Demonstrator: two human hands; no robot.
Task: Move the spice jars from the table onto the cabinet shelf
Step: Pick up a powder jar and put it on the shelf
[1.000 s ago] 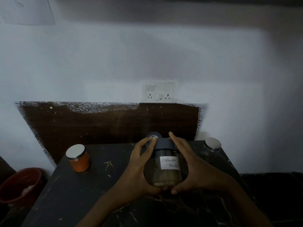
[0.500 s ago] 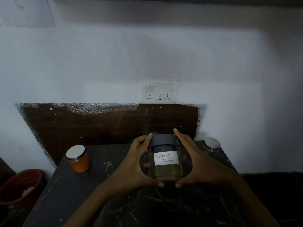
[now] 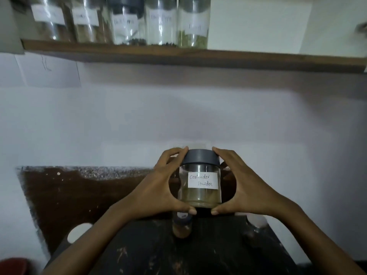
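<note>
left hand [image 3: 158, 187] + right hand [image 3: 252, 189] grasping coriander jar [image 3: 200, 179] | shelf [image 3: 198, 56] edge overhead; right half bare

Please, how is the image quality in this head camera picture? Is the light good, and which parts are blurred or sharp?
Head view: light is dim and bluish; the table below is nearly black. The coriander jar between the left hand and right hand is sharp, its label readable. The shelf jars on the shelf are blurred, labels unreadable, with glare streaks on the glass.
</note>
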